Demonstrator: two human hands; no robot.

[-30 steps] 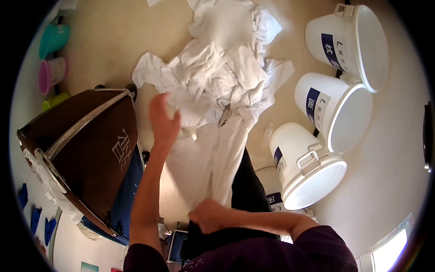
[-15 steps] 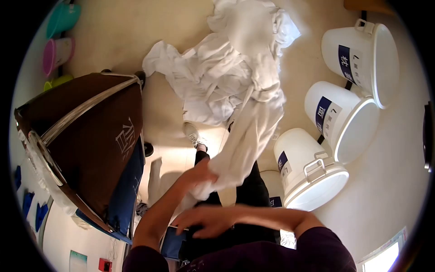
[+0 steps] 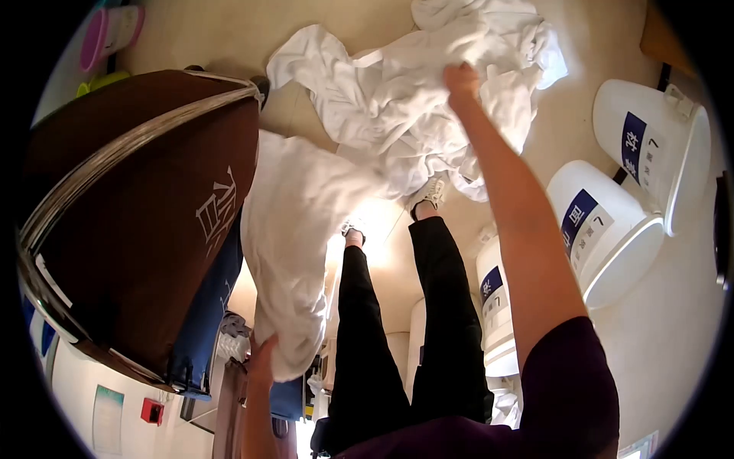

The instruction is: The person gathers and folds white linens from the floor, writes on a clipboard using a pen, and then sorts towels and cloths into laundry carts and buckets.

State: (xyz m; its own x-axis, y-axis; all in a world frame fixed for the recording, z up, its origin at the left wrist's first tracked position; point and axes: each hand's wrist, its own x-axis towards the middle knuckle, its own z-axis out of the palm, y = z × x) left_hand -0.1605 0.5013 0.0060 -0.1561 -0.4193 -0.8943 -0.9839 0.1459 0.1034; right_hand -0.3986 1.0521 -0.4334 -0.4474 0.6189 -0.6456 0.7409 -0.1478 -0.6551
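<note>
My left hand (image 3: 262, 359) is closed on the end of a white cloth (image 3: 287, 222), which looks like a towel or sheet. The cloth hangs in a broad length beside the brown cart and runs toward the pile. Farther forward, my right hand (image 3: 463, 83) is closed on fabric at the top of a crumpled pile of white cloths (image 3: 382, 92) on the floor. Exactly which fold it grips is hard to make out.
A brown fabric laundry cart (image 3: 145, 222) with a blue section (image 3: 206, 314) stands on the left. Several white labelled bins (image 3: 604, 222) line the right wall. A pink bucket (image 3: 95, 38) is at the far left. My feet stand just before the pile.
My right hand has moved from near my waist forward to the pile. The left hand has moved down and left with its cloth, which now hangs beside the cart. The view has shifted.
</note>
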